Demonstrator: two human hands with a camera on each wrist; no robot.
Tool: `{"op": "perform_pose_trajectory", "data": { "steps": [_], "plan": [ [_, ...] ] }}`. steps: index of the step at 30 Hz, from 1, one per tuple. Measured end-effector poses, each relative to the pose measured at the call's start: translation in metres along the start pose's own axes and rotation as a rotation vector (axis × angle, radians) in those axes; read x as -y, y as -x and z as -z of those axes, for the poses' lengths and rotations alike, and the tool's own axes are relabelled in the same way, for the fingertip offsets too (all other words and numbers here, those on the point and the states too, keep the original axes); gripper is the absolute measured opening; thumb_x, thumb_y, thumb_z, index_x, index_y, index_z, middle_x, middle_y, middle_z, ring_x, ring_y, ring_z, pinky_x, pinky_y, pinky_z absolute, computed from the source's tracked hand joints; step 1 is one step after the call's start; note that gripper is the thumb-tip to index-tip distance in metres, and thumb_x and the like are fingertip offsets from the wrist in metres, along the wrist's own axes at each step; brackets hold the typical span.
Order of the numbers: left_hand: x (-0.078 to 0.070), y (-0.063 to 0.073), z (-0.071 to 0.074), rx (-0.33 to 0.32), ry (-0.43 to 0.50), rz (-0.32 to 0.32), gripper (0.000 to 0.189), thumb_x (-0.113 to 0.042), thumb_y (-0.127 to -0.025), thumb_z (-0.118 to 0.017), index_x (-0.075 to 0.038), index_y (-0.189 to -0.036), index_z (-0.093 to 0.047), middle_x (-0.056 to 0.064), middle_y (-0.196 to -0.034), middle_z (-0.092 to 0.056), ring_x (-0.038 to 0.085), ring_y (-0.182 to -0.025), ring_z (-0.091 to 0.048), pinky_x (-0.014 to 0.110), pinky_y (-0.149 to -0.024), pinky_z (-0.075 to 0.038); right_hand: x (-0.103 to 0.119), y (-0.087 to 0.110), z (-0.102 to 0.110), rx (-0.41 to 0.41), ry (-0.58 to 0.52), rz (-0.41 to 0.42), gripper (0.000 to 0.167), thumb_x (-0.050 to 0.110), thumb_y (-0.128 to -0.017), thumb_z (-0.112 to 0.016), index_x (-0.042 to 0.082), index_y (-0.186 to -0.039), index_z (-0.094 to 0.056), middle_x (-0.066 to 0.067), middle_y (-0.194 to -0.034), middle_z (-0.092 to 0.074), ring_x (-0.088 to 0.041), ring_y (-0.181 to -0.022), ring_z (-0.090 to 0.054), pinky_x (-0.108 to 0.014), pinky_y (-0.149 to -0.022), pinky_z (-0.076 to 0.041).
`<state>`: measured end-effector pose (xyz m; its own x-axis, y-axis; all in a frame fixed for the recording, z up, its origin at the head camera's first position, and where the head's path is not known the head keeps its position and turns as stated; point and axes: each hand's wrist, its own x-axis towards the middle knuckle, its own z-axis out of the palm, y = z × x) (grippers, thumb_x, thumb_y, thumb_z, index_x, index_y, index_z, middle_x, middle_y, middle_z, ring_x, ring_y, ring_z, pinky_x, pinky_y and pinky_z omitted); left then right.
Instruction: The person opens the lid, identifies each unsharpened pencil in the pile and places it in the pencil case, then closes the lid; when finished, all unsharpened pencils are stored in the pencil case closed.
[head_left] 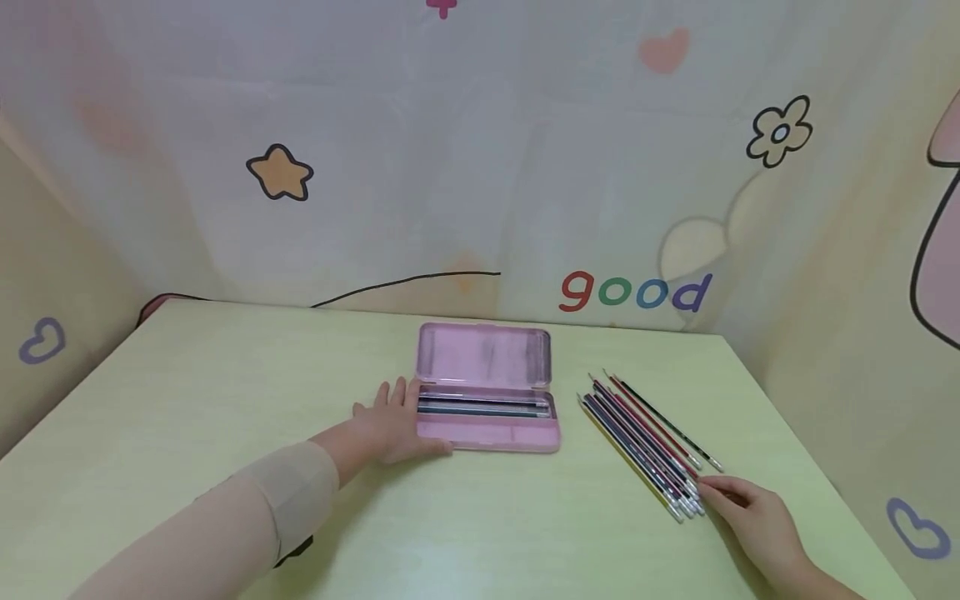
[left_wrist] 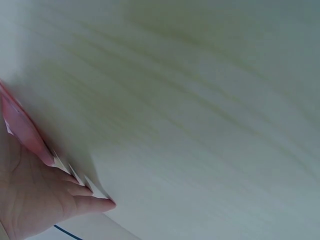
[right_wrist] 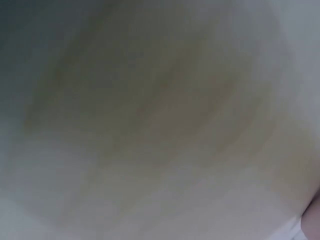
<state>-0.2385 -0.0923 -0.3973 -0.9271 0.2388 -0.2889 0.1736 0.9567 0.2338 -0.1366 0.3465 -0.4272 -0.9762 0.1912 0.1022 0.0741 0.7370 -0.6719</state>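
A pink pencil case (head_left: 483, 436) lies with its lid raised at mid-table, holding a few dark pencils (head_left: 483, 409) in its rear compartment. My left hand (head_left: 393, 425) rests against the case's left end, fingers spread and thumb along the front edge. In the left wrist view, that hand (left_wrist: 45, 200) has straight fingers beside the pink case (left_wrist: 25, 127). To the right, several pencils (head_left: 637, 446) lie in a slanted bundle, white erasers toward me. My right hand (head_left: 757, 521) pinches a red pencil near its eraser end, which the fingertips hide. The right wrist view shows only a sliver of hand (right_wrist: 312, 220).
The pale yellow-green table (head_left: 247, 383) meets a printed cloth backdrop (head_left: 480, 183) at the back, with more cloth at both sides. A black-and-green pencil (head_left: 667, 421) lies at the right edge of the bundle.
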Motion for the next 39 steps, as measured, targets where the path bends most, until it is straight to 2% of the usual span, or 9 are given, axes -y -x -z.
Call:
{"op": "perform_pose_trajectory", "data": {
  "steps": [5, 10, 20, 23, 26, 28, 31, 35, 39],
  "plan": [
    [0.001, 0.0, 0.0, -0.013, -0.004, -0.015, 0.113, -0.075, -0.076, -0.05, -0.001, -0.148, -0.005, 0.023, -0.153, -0.009, 0.042, -0.138, -0.007, 0.069, -0.098, -0.016, 0.001, 0.001, -0.002, -0.024, 0.014, -0.005, 0.035, 0.031, -0.089, -0.063, 0.001, -0.106, -0.069, -0.013, -0.104, -0.067, 0.014, -0.08, -0.047, -0.008, -0.067, -0.039],
    [0.0, 0.002, 0.001, -0.004, -0.01, -0.011, 0.113, -0.075, -0.076, -0.05, -0.001, -0.148, -0.005, 0.023, -0.153, -0.009, 0.042, -0.138, -0.006, 0.069, -0.099, -0.016, -0.001, 0.003, -0.002, -0.019, 0.015, 0.005, 0.032, 0.026, -0.088, -0.065, -0.001, -0.106, -0.068, -0.008, -0.098, -0.067, 0.007, -0.075, -0.05, -0.012, -0.064, -0.042],
    [0.003, -0.001, -0.002, -0.025, 0.004, -0.022, 0.114, -0.077, -0.074, -0.048, -0.002, -0.149, -0.004, 0.022, -0.153, -0.009, 0.042, -0.138, -0.006, 0.069, -0.099, -0.015, -0.001, 0.002, -0.003, -0.06, 0.119, 0.037, 0.029, 0.021, -0.084, -0.071, -0.002, -0.101, -0.07, -0.001, -0.08, -0.062, -0.003, -0.066, -0.046, -0.019, -0.058, -0.039],
    [0.004, -0.003, -0.003, -0.022, 0.002, -0.018, 0.115, -0.078, -0.074, -0.048, -0.003, -0.149, -0.004, 0.022, -0.153, -0.008, 0.042, -0.139, -0.005, 0.069, -0.099, -0.015, 0.0, 0.001, -0.004, -0.049, 0.126, 0.026, 0.029, 0.021, -0.083, -0.071, -0.002, -0.101, -0.07, -0.003, -0.081, -0.063, -0.005, -0.067, -0.047, -0.02, -0.058, -0.039],
    [0.004, -0.001, -0.003, -0.02, 0.006, -0.014, 0.114, -0.077, -0.074, -0.049, -0.003, -0.149, -0.005, 0.022, -0.153, -0.009, 0.042, -0.138, -0.005, 0.069, -0.099, -0.015, 0.002, 0.0, -0.003, -0.022, 0.131, 0.0, 0.032, 0.024, -0.086, -0.069, -0.003, -0.102, -0.069, -0.009, -0.088, -0.066, -0.012, -0.074, -0.053, -0.023, -0.062, -0.041],
    [0.003, 0.0, -0.002, -0.017, 0.014, -0.015, 0.114, -0.076, -0.075, -0.05, -0.003, -0.149, -0.004, 0.022, -0.153, -0.008, 0.042, -0.139, -0.005, 0.069, -0.099, -0.015, 0.003, -0.001, 0.0, 0.003, 0.127, -0.034, 0.037, 0.03, -0.088, -0.066, -0.003, -0.105, -0.068, -0.013, -0.095, -0.067, -0.016, -0.081, -0.055, -0.023, -0.064, -0.042],
    [0.002, 0.001, -0.001, -0.019, 0.028, -0.02, 0.114, -0.075, -0.075, -0.05, -0.002, -0.149, -0.005, 0.023, -0.153, -0.009, 0.042, -0.138, -0.006, 0.07, -0.098, -0.014, 0.006, -0.002, 0.005, 0.022, 0.092, -0.093, 0.045, 0.037, -0.089, -0.062, -0.003, -0.108, -0.067, -0.015, -0.102, -0.066, -0.012, -0.083, -0.055, -0.02, -0.064, -0.043],
    [0.002, 0.002, 0.0, -0.02, 0.03, -0.019, 0.114, -0.075, -0.074, -0.051, -0.002, -0.149, -0.005, 0.023, -0.152, -0.01, 0.043, -0.138, -0.006, 0.07, -0.099, -0.014, 0.012, -0.006, 0.012, -0.016, 0.002, -0.143, 0.05, 0.04, -0.09, -0.06, -0.005, -0.111, -0.064, -0.006, -0.094, -0.068, -0.002, -0.072, -0.049, -0.019, -0.058, -0.043],
    [0.001, 0.002, 0.0, -0.018, 0.033, -0.015, 0.113, -0.075, -0.075, -0.051, -0.002, -0.149, -0.005, 0.023, -0.152, -0.009, 0.043, -0.138, -0.005, 0.07, -0.099, -0.013, 0.019, -0.009, 0.021, -0.072, -0.063, -0.135, 0.054, 0.042, -0.09, -0.058, -0.007, -0.115, -0.061, 0.006, -0.086, -0.066, 0.0, -0.068, -0.049, -0.02, -0.055, -0.043]
  ]
}}
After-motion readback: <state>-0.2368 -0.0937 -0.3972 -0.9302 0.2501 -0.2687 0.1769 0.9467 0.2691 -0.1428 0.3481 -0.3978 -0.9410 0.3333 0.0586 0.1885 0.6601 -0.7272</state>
